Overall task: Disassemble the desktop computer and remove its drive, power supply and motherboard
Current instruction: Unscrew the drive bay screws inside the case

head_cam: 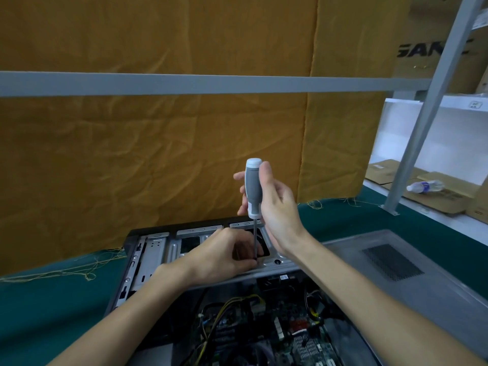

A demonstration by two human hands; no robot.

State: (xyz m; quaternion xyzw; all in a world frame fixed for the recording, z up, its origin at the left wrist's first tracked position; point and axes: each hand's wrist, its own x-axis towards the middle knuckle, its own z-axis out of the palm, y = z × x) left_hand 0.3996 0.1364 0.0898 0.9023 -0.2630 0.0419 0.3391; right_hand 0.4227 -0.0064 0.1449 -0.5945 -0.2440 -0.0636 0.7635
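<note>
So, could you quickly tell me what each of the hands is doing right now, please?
Left hand: fingers pinch the lower screwdriver shaft at the drive cage.
Right hand: grips the screwdriver handle.

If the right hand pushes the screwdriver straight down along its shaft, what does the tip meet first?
Probably the metal drive bracket of the computer case, where the left hand steadies the screwdriver tip; the right hand holds the handle. Any screw there is hidden.

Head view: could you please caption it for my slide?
Right hand holds screwdriver upright; left hand steadies its tip on the open computer case.
</note>
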